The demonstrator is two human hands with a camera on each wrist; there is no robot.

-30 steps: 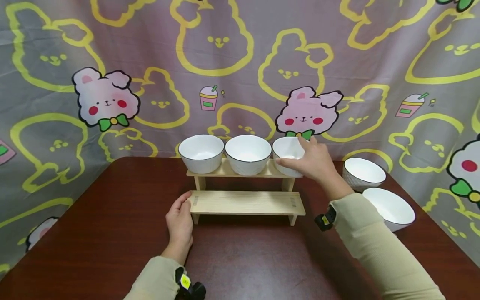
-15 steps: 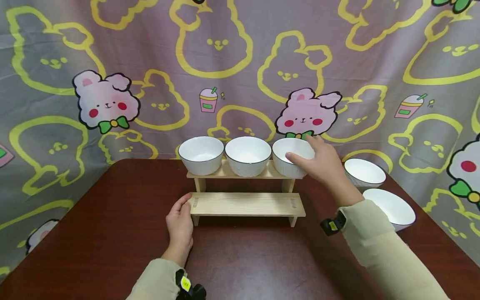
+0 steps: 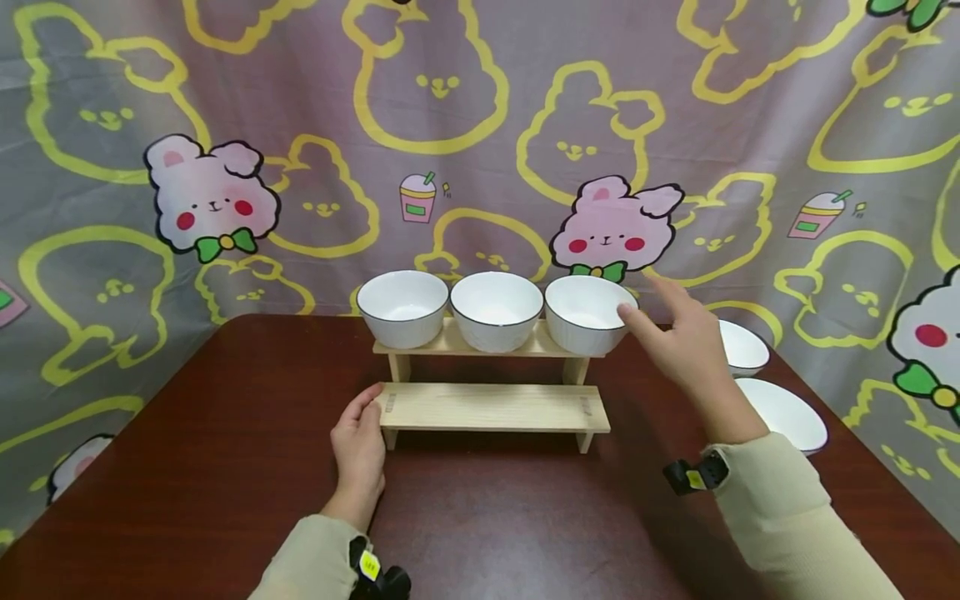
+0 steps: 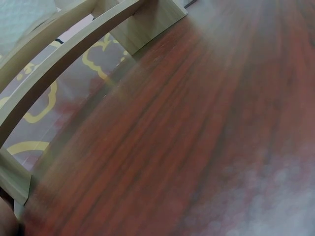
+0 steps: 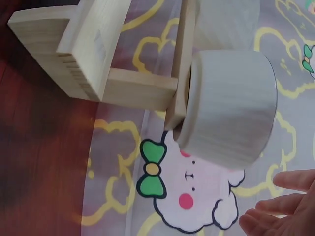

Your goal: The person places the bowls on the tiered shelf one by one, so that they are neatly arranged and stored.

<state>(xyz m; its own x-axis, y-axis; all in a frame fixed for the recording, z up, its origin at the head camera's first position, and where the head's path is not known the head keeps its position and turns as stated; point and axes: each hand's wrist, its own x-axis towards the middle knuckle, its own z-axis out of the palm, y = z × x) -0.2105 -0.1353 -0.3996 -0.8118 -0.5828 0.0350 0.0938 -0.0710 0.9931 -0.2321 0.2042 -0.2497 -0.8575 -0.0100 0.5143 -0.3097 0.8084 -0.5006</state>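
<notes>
A two-tier wooden stand (image 3: 491, 407) stands on the table. On its upper tier, three white dark-rimmed bowls sit in a row: left bowl (image 3: 402, 308), middle bowl (image 3: 497, 310) and right bowl (image 3: 587, 312). My left hand (image 3: 358, 446) grips the left end of the lower tier; in the left wrist view only a sliver of it shows at the lower-left corner. My right hand (image 3: 686, 342) is beside the right bowl, fingers spread and holding nothing. The right wrist view shows a gap between those fingers and the bowl's side.
Two more white bowls stand at the table's right side, a rear bowl (image 3: 744, 346) and a nearer bowl (image 3: 783, 414), both partly hidden by my right arm. A patterned curtain (image 3: 480, 183) hangs behind the dark red wooden table (image 3: 225, 450).
My right hand has let go of the right bowl and drawn away to the right. The bowl stays on the upper tier. My left hand keeps its place on the stand.
</notes>
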